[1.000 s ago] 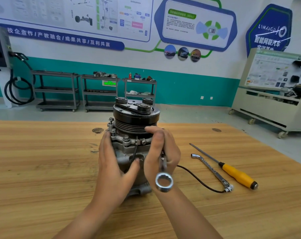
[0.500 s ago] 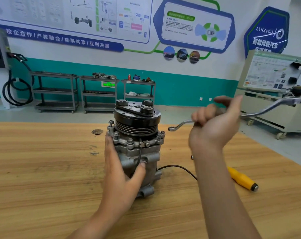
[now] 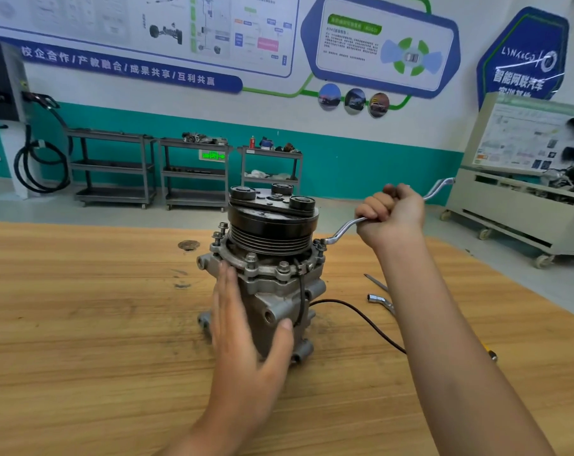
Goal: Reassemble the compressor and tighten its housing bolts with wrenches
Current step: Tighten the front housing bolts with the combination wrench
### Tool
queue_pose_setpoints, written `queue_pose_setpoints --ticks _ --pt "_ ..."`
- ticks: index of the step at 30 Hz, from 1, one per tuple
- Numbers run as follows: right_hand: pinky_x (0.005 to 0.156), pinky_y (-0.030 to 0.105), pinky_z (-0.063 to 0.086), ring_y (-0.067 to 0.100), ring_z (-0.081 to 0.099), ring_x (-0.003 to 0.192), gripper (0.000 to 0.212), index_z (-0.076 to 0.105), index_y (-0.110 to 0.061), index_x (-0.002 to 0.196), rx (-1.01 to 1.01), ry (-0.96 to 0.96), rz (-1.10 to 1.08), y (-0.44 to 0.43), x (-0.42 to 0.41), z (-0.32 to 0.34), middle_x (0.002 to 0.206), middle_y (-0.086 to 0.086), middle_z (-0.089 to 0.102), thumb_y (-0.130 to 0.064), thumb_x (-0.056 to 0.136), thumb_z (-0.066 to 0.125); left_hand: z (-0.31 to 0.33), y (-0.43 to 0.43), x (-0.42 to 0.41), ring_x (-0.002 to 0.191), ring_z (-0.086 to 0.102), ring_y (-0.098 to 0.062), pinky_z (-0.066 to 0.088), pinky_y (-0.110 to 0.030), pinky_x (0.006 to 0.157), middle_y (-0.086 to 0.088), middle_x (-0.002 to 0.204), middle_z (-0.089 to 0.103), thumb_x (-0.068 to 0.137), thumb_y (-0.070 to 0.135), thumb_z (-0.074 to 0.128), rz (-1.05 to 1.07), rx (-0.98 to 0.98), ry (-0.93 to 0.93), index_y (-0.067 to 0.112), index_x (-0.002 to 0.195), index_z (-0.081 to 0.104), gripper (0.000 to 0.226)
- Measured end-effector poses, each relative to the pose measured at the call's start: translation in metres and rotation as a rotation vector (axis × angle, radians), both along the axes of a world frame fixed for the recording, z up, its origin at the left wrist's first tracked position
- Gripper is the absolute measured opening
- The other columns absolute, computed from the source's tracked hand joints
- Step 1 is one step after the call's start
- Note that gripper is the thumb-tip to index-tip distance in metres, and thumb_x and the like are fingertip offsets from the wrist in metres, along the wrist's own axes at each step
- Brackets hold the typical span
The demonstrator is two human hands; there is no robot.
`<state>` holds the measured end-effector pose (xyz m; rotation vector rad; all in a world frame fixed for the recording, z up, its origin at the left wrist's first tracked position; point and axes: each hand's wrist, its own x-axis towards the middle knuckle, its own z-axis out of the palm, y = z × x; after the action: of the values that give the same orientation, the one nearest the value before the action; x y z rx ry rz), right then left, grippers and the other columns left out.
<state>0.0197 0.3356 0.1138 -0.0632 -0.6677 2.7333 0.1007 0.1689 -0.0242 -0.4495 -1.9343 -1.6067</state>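
Swung down since half a second ago, wrench (image 3: 345, 229) ring now on a right-side housing bolt (image 3: 320, 244), right hand (image 3: 391, 214) fisted around it. Left hand (image 3: 246, 327) fingers spread, bracing upright compressor (image 3: 269, 258) mid-surface (image 3: 82, 324). Housing apparently assembled; several bolts standing proud, probably untightened.

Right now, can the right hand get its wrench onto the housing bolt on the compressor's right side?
Probably yes. The right hand grips the wrench, whose lower end is already at the right-side bolt. Nothing stands between them, and the left hand steadies the compressor.
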Motion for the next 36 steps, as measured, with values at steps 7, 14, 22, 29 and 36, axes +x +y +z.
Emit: queue_pose_setpoints --ticks 7,14,22,29,36 --pt "0.03 0.012 0.016 0.007 0.018 0.024 0.041 0.043 -0.013 0.061 0.063 0.042 0.181 0.004 -0.019 -0.002 0.034 -0.007 0.02 -0.023 0.1 0.035 -0.002 -0.008 -0.007 0.137 0.02 0.008 0.02 -0.02 0.113 0.026 0.146 0.025 0.073 0.053 0.042 -0.011 0.121 0.036 0.044 0.135 0.021 0.066" --pt "0.026 0.015 0.019 0.007 0.02 0.023 0.049 0.049 -0.008 0.053 0.051 0.074 0.328 0.006 -0.032 -0.007 0.033 -0.006 0.022 -0.019 0.099 0.037 -0.005 -0.025 -0.036 0.138 0.012 0.003 0.011 -0.009 0.11 0.013 0.146 0.013 0.086 0.038 0.037 0.143 0.014 0.209 0.021 0.137 0.018 0.057" --pt "0.024 0.015 0.02 0.006 0.023 0.02 0.046 0.048 -0.008 0.06 0.145 0.101 0.49 -0.006 -0.046 -0.004 0.029 -0.005 0.024 -0.023 0.101 0.034 -0.007 -0.052 -0.07 0.136 0.026 -0.004 0.021 -0.02 0.109 0.006 0.149 0.03 0.087 0.05 0.031 0.045 0.042 -0.125 0.019 0.145 0.026 0.066" --pt "0.023 0.015 0.02 0.006 0.024 0.019 0.047 0.05 -0.007 0.061 0.087 0.1 0.519 0.003 -0.05 -0.009 0.028 -0.004 0.025 -0.023 0.101 0.033 0.002 -0.062 -0.075 0.121 0.041 -0.002 0.032 -0.02 0.1 0.009 0.13 0.046 0.097 0.029 0.037 0.062 0.053 -0.133 0.018 0.136 0.044 0.041" --pt "0.024 0.016 0.02 0.006 0.023 0.02 0.042 0.045 -0.01 0.064 0.126 0.06 0.479 0.002 -0.054 -0.007 0.029 -0.004 0.026 -0.025 0.101 0.035 0.004 -0.064 -0.079 0.093 0.051 0.009 0.036 0.0 0.073 0.01 0.101 0.057 0.098 0.015 0.039 0.18 0.095 -0.049 0.02 0.107 0.058 0.021"
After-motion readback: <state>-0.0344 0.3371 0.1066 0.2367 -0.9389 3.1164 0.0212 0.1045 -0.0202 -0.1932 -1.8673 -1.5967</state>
